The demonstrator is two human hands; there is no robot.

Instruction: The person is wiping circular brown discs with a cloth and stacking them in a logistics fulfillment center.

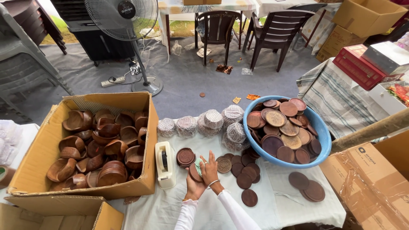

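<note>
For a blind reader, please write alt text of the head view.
Two hands, left hand and right hand, hold a brown wooden disc with a green cloth over a white-covered table. A box of wooden bowls sits left, a blue basin of discs right.

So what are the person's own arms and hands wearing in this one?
Both arms are in white long sleeves ending at the wrists. The right hand has a thin bangle at the wrist and what looks like a ring on one finger. The left hand is bare, with a slim wrist band.
</note>
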